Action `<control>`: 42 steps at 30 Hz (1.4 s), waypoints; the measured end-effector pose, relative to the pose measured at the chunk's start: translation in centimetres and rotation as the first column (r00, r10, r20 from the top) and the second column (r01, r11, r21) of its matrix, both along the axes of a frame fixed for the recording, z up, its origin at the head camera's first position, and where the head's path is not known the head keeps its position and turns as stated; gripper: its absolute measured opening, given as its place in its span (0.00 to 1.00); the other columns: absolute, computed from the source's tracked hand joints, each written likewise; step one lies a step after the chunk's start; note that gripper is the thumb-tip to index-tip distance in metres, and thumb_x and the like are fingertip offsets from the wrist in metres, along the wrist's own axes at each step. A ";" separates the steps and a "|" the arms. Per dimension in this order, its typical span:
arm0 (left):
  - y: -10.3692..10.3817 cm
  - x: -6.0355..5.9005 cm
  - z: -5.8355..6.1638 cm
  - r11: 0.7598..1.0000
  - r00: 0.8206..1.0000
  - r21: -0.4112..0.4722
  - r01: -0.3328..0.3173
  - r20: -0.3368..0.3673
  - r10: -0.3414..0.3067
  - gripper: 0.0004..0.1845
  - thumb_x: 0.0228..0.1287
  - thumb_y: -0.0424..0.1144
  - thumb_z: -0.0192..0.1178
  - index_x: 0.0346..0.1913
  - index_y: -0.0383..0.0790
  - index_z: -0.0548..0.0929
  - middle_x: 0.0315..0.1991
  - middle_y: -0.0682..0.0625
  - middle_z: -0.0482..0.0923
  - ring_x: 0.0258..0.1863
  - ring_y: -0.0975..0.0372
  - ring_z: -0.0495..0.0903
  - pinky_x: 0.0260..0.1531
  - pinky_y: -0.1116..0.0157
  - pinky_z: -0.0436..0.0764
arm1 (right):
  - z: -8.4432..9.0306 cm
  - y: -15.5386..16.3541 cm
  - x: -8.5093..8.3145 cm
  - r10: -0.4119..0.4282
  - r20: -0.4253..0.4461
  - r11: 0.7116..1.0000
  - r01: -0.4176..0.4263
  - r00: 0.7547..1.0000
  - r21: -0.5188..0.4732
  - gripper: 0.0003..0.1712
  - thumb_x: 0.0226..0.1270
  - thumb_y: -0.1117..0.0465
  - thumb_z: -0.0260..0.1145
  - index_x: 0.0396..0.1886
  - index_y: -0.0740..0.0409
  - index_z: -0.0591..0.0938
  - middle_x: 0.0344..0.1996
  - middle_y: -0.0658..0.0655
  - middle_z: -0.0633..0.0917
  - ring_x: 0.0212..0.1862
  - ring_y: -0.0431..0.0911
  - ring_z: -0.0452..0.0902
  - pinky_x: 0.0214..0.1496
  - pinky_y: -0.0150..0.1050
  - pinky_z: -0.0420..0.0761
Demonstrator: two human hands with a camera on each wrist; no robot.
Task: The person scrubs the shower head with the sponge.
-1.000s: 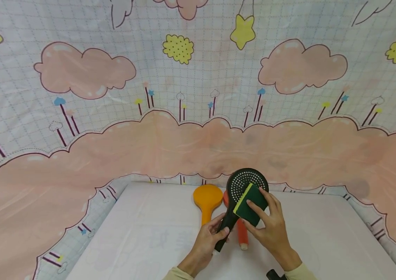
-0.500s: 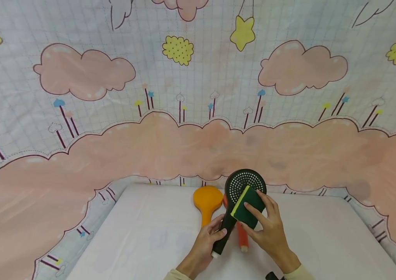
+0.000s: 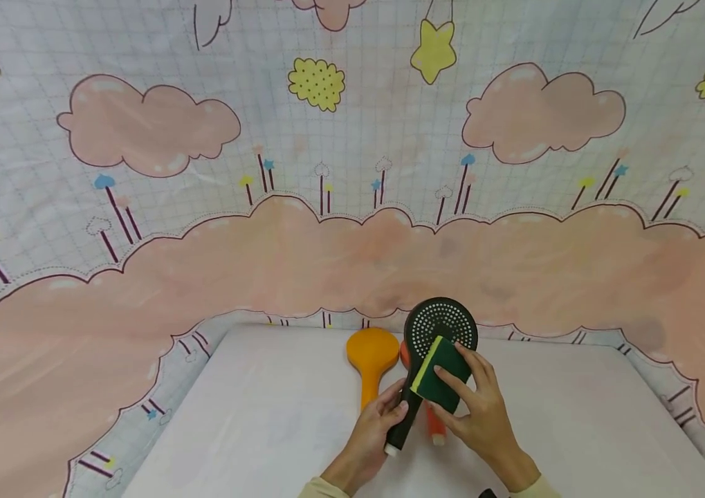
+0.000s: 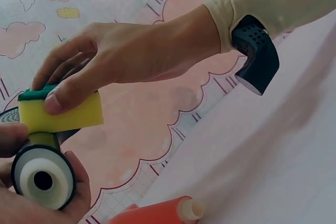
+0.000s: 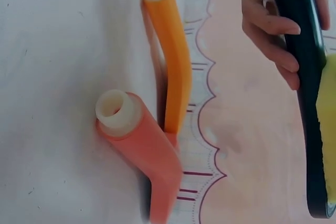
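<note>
The left hand [image 3: 372, 432] grips the black round-faced plastic shower head [image 3: 440, 326] above the white table [image 3: 265, 429]; the right hand [image 3: 483, 415] pinches a green-and-yellow sponge [image 3: 439, 373] against it. Steadying the handle should keep the scrubbing even.

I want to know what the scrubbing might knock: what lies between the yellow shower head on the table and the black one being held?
In the head view, a red-orange shower head lies between the yellow shower head and the black shower head, mostly hidden behind it.
</note>
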State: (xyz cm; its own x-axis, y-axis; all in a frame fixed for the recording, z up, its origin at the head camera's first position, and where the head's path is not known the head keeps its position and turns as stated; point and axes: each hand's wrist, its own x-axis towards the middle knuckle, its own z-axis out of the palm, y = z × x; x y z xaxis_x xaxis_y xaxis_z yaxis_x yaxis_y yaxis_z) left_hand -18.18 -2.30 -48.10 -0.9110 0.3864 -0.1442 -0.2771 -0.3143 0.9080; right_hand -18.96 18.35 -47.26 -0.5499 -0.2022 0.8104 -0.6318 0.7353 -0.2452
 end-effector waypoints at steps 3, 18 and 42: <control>0.1 -0.1 0.2 1.000 1.000 0.001 -0.009 -0.004 0.009 0.30 0.73 0.41 0.54 0.75 0.41 0.62 0.75 0.40 0.59 0.65 0.57 0.71 0.69 0.53 0.68 | 0.2 0.1 0.0 0.021 -0.005 1.000 -0.021 1.000 0.012 0.31 0.64 0.31 0.55 0.55 0.44 0.84 0.67 0.65 0.71 0.65 0.58 0.64 0.71 0.19 0.48; -0.1 -0.8 0.7 0.998 0.999 0.055 0.003 -0.042 -0.001 0.30 0.74 0.38 0.51 0.75 0.37 0.60 0.76 0.39 0.57 0.65 0.57 0.71 0.67 0.57 0.72 | 0.4 -0.1 0.1 0.069 0.003 0.997 -0.070 0.998 0.038 0.30 0.62 0.32 0.60 0.54 0.44 0.85 0.67 0.64 0.72 0.65 0.57 0.64 0.72 0.21 0.49; 0.0 -1.1 1.3 0.992 0.999 0.124 0.001 -0.032 0.003 0.28 0.75 0.40 0.48 0.76 0.42 0.60 0.76 0.41 0.57 0.68 0.57 0.67 0.73 0.55 0.62 | 0.7 -0.8 1.2 0.096 0.054 0.990 -0.101 0.994 0.095 0.33 0.43 0.47 0.82 0.54 0.38 0.84 0.67 0.60 0.73 0.66 0.52 0.65 0.70 0.22 0.55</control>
State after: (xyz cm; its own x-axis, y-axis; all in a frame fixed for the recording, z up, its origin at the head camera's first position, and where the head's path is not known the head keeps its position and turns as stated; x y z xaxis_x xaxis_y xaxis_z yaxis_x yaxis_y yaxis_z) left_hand -19.25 -2.25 -46.82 -0.9148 0.3985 -0.0660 -0.2481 -0.4254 0.8704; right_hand -17.77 17.56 -46.54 -0.5622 -0.3338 0.7566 -0.6910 0.6923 -0.2080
